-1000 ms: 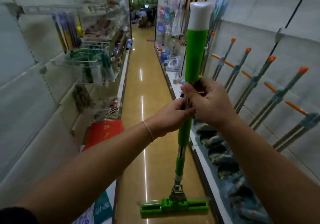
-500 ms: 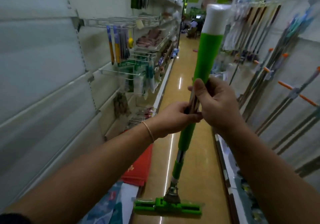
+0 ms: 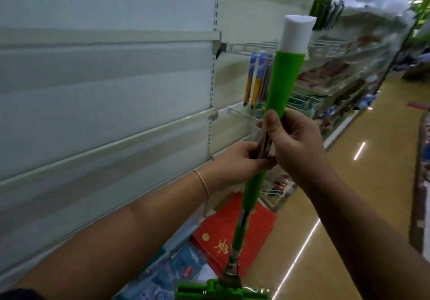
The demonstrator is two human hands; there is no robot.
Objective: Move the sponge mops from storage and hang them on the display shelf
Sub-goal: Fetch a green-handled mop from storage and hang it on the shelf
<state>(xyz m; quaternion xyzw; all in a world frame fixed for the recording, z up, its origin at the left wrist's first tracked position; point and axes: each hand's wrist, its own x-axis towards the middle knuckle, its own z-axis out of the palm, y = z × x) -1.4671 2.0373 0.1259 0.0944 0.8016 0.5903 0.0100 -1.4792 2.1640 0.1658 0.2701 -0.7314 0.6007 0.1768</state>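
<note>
I hold a green sponge mop [image 3: 281,83] upright in front of me, its white-capped handle end up and its green sponge head [image 3: 223,291] at the bottom edge of the view. My right hand [image 3: 297,146] grips the handle at mid-height, thumb along the shaft. My left hand [image 3: 237,162] grips the shaft just below and left of it, fingers curled round. Behind the mop stands a pale panelled display shelf wall [image 3: 104,95] with slotted uprights.
Wire racks [image 3: 251,46] with hanging goods [image 3: 256,79] jut from the shelving past the bare panels. A red mat [image 3: 230,232] and blue packets [image 3: 176,274] lie on the low shelf base. The glossy aisle floor [image 3: 349,206] runs along the right.
My view has swung left, from the aisle and the right-hand wall of hung mops to the bare left shelf wall. Both hands keep the same hold on the mop.
</note>
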